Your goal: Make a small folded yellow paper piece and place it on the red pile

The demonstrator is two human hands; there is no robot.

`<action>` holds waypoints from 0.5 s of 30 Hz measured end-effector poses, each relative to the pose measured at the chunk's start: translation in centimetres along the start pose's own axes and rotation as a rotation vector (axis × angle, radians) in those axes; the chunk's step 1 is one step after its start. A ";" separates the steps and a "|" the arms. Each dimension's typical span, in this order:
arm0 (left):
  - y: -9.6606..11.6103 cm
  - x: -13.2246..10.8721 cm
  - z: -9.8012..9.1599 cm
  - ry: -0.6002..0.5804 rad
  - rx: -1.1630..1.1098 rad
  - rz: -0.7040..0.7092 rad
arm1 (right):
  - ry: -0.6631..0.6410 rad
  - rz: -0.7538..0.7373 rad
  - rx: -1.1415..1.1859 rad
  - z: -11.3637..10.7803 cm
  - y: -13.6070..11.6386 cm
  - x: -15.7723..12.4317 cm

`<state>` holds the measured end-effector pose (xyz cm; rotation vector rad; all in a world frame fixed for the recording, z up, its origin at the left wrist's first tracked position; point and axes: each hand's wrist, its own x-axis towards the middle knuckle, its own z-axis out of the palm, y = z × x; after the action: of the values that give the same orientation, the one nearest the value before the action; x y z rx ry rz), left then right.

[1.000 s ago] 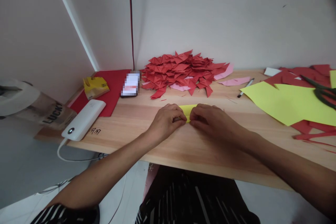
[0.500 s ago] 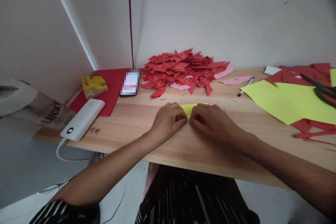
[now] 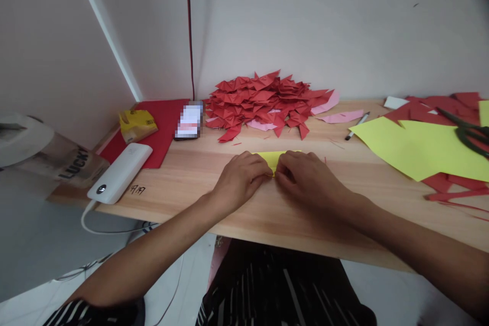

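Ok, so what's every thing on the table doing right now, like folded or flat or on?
left hand, pinching the small yellow paper
right hand, pinching it too
small yellow paper, folded, flat on the table
red paper pile, folded pieces, heaped
big yellow sheet, unfolded, lying flat
power bank, display lit, cable plugged in

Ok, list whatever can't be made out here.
Head view only.
Folded yellow paper: mostly covered by the left hand and right hand; fingertips curl under, so each grip, pinching or pressing, is unclear.
Phone screen: blurred.
Scissors: cut off by the right edge.
Black writing on the table: too small to read.
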<state>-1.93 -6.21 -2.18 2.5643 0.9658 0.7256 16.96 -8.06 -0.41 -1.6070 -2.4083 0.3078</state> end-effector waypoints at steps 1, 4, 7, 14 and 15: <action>0.0 -0.2 0.0 -0.009 0.059 0.043 | -0.003 0.000 -0.007 0.0 0.0 0.0; 0.1 -0.5 0.1 -0.012 0.220 0.131 | -0.006 -0.004 -0.021 0.0 0.0 0.0; 0.2 -0.7 0.3 -0.016 0.325 0.177 | -0.005 -0.007 -0.032 0.1 0.1 0.0; 0.1 -0.7 0.4 -0.030 0.390 0.223 | -0.002 -0.014 0.011 0.2 0.4 -0.1; 0.1 -0.7 0.4 -0.027 0.388 0.226 | -0.005 -0.012 0.016 0.2 0.4 -0.1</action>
<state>-2.14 -6.76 -2.70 3.0514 0.8893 0.6062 17.28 -8.02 -0.71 -1.5870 -2.4122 0.3284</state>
